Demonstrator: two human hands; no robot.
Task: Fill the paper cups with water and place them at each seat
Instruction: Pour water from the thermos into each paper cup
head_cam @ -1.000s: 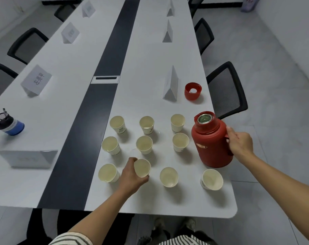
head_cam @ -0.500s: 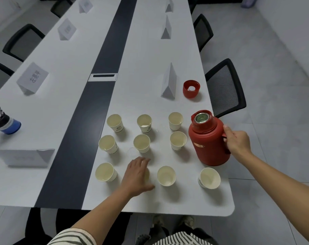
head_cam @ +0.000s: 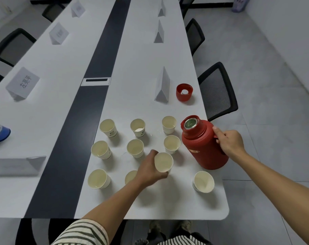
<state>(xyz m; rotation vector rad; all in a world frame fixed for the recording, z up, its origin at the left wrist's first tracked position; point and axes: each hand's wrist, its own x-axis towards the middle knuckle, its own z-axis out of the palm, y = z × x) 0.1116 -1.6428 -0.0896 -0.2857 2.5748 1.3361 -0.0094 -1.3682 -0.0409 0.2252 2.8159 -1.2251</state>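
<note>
While right hand (head_cam: 228, 144) grips red flask (head_cam: 203, 151) handle, left hand (head_cam: 149, 169) holds paper cup (head_cam: 163, 164) tilted, near flask.

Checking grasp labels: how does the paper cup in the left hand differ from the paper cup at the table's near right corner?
The held cup is gripped by the left hand and looks lifted; the corner cup stands untouched on the table. The held cup is left of the red flask; the corner cup is on its near side, by the table edge. Both are pale paper cups, mouths up.
</note>
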